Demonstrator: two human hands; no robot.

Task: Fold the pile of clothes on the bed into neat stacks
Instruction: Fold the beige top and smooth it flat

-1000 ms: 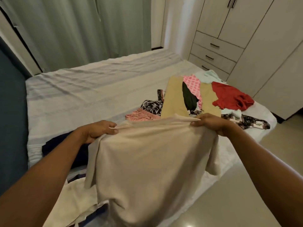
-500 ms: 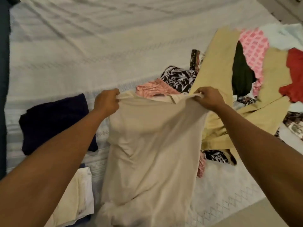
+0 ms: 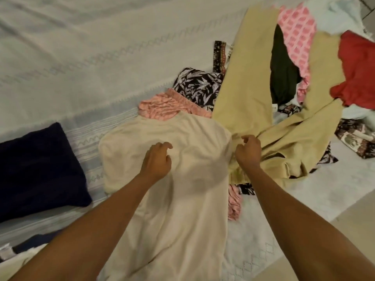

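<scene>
1. Cream shirt (image 3: 178, 189): soft, matte knit, lies flat on the bed in front of the person, neck end away from them. Top corners rounded, a few shallow wrinkles mid-panel; near end runs out of frame at the bottom.
2. Left hand (image 3: 157, 159): over the shirt's upper-middle area, fingers loosely curled, slightly apart, nothing held. Contact w/ the fabric cannot be told.
3. Right hand (image 3: 248, 152): at the shirt's right edge, where it meets the tan trousers (image 3: 243, 88). Fingers curled inward; whether they pinch the edge cannot be told.
4. Tan trousers: heavier woven cloth, legs spread in a V, bunched folds just beside the right hand.
5. Unfolded pile – far right of the shirt: pink striped garment (image 3: 162, 106) touching the shirt's top edge, leaf-print garment (image 3: 198, 86), dark garment (image 3: 282, 74), pink checked garment (image 3: 296, 33), red garment (image 3: 357, 69). All crumpled, overlapping.
6. Navy folded garment (image 3: 36, 169): thick, squared block, left of the shirt, a bare strip of cover between them.
7. Bedspread (image 3: 81, 57): pale, woven, w/ zigzag stitch bands; a wide bare area lies beyond the shirt and to the left.
8. Bed edge runs diagonally at lower right – tiled floor (image 3: 353, 226) past it.
</scene>
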